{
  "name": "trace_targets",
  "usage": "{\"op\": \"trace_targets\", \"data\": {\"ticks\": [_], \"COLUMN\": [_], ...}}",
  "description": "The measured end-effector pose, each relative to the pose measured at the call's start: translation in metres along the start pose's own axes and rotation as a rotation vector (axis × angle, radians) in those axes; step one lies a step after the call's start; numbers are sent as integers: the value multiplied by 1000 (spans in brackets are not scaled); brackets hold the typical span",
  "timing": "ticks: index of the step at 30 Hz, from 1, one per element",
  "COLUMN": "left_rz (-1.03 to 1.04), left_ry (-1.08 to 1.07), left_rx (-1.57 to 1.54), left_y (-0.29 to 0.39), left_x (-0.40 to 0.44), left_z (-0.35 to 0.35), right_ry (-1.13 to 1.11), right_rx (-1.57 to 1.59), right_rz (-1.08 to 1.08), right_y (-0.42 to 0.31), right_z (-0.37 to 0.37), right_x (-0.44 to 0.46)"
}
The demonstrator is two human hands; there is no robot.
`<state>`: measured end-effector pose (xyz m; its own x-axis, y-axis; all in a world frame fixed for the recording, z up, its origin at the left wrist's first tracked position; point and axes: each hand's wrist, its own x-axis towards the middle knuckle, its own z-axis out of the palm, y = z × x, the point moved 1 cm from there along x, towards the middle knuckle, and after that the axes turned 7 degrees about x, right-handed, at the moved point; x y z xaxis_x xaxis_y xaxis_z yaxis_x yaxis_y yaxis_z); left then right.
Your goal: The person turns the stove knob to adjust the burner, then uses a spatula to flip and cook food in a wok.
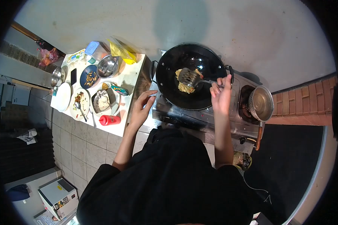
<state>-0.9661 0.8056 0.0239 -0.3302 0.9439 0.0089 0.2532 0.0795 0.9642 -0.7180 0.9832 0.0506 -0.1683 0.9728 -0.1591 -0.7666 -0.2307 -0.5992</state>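
A black wok point(206, 98) sits on the gas stove point(199, 127), with yellowish food point(185, 88) in its middle. My right hand point(221, 93) is closed on the handle of a slotted spatula point(189, 77), whose blade lies over the food. At the wok's left, beside the stove's corner, my left hand point(142, 107) is held with its fingers apart and nothing visible in it.
Right of the wok, a small pot point(261, 103) with a wooden handle stands on the other burner. The white table point(129, 80) at left carries several plates, a steel bowl point(108, 66), a red bottle point(109, 120) and a yellow bag point(122, 52).
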Motion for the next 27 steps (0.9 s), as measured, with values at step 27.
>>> {"op": "trace_targets", "data": {"ticks": [27], "left_rz": [-107], "left_ry": [-8], "left_rx": [15], "left_y": [11], "left_x": [-3], "left_z": [-8], "right_ry": [-160], "right_rx": [-992], "right_rz": [178], "right_y": [-22], "right_z": [-6], "right_x": [-10]}}
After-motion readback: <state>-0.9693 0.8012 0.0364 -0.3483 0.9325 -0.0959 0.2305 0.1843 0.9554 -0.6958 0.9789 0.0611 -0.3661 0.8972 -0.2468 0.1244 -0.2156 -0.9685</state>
